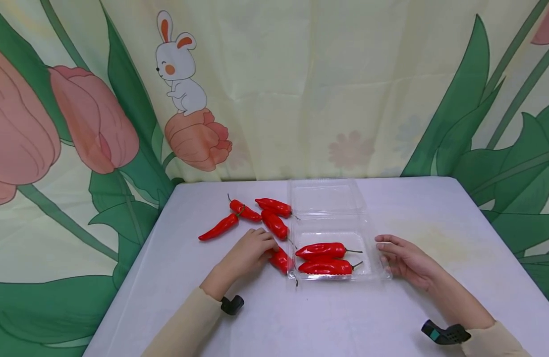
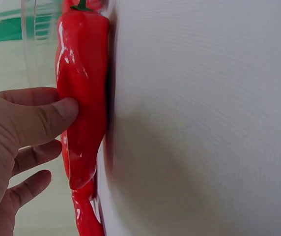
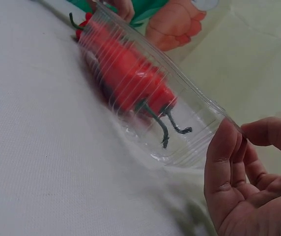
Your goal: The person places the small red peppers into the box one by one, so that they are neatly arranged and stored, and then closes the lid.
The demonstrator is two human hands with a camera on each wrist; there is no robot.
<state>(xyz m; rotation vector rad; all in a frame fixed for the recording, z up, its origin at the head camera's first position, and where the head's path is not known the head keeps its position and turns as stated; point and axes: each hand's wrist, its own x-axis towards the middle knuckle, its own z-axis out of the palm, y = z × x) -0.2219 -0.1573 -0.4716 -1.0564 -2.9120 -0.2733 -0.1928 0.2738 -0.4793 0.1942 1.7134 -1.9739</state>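
Observation:
My left hand (image 1: 252,248) pinches a red chili pepper (image 2: 84,88) between thumb and index finger; the other fingers hang loosely apart. This pepper (image 1: 281,261) lies against the left side of a clear plastic clamshell box (image 1: 369,263), stem toward me. Inside the box's front half, two red peppers (image 1: 325,267) lie side by side with stems to the right. The box's lid (image 1: 325,197) is folded back, away from me. At the right side, my right hand (image 1: 408,260) pinches the box's rim (image 3: 229,118) between thumb and fingers.
Several more red peppers (image 1: 218,227) lie loose behind and left of my left hand, two of them close to the box. A white cloth (image 1: 337,317) covers the table. Behind it hangs a curtain (image 1: 274,89) printed with a rabbit and tulips.

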